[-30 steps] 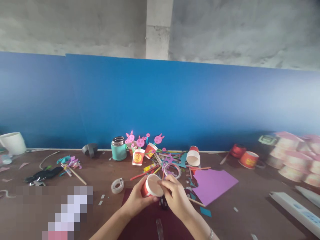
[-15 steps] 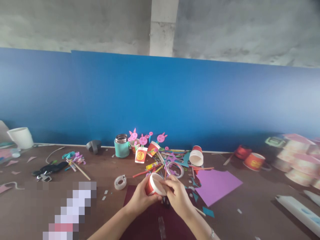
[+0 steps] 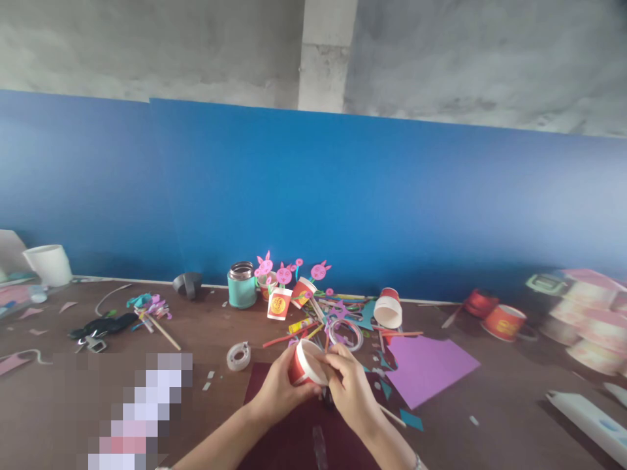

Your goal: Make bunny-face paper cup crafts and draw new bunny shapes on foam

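Note:
My left hand (image 3: 280, 386) is wrapped round a red paper cup (image 3: 300, 371) with a white rim, tilted so its mouth faces right. At that mouth my right hand (image 3: 349, 385) has its fingers closed on the rim side of the cup; the fingertips are partly hidden. Both hands are above a dark red mat (image 3: 289, 434). Just beyond them lie a clear coiled ring (image 3: 347, 334) and a yellow glue tube (image 3: 300, 325). To the left is a roll of clear tape (image 3: 239, 356).
Paper cups with pink animal-face cutouts (image 3: 279, 304) stand at the back beside a teal thermos (image 3: 241, 288). A purple sheet (image 3: 428, 365) lies right, near stacked cups (image 3: 388, 310). Farther right are a red cup (image 3: 504, 322) and floral bowls (image 3: 595, 333). Scraps (image 3: 411, 419) are scattered around.
The whole view has shifted slightly, so things appear a little farther right. Both hands keep their hold at the cup, with barely any change in pose.

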